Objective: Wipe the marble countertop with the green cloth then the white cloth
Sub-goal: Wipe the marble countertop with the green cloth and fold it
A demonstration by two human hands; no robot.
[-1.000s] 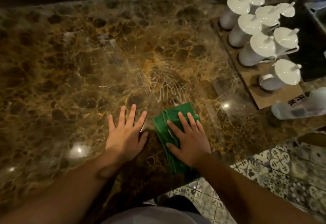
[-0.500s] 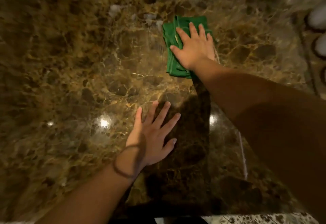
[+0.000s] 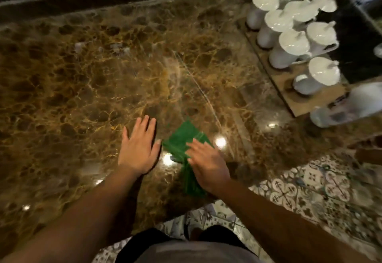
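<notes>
- The person is standing at the near edge of the marble countertop [image 3: 86,80], and both arms are reaching out over it.
- The right hand [image 3: 207,162] is lying flat on the green cloth [image 3: 183,138] with the fingers straight. It is pressing down on the cloth, not squeezing it.
- The green cloth is folded and is sitting close to the near edge of the countertop, a little right of the middle. One end of it is sticking out toward that edge from under the hand.
- The left hand [image 3: 139,145] is lying flat and empty on the bare stone, just beside the cloth.
- Thin wet streaks are shining on the stone beyond the cloth, so I think that part is already getting wiped.
- The stone toward the left edge is showing no streaks, so I think the green wiping is only partly done.
- I am not seeing any white cloth, so that second part is not started yet.
- White lidded jugs [image 3: 289,29] are standing on a tray by the far right corner.
</notes>
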